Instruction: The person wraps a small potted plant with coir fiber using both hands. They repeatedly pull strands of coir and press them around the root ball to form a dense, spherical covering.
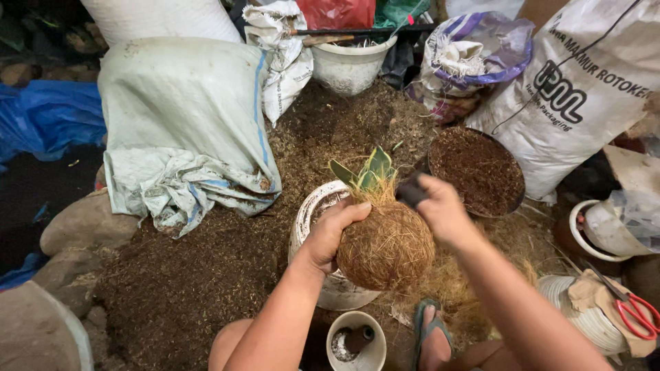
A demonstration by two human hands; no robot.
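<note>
While the left hand (330, 237) cups it, the fibre ball (386, 247) looks round, tan, shaggy. Green leaves (364, 172) sprout above the ball; right hand (440, 209) fingers grip a dark object (411, 192).

Both bare forearms reach forward from the bottom edge, angled toward each other. The left hand (330, 233) is cupped, fingers curled and thumb up, its palm turned rightward and pressed against what it holds. The right hand (440, 209) sits slightly higher, wrist bent, fingers closed into a loose fist around a small dark item, knuckles facing up and away
</note>
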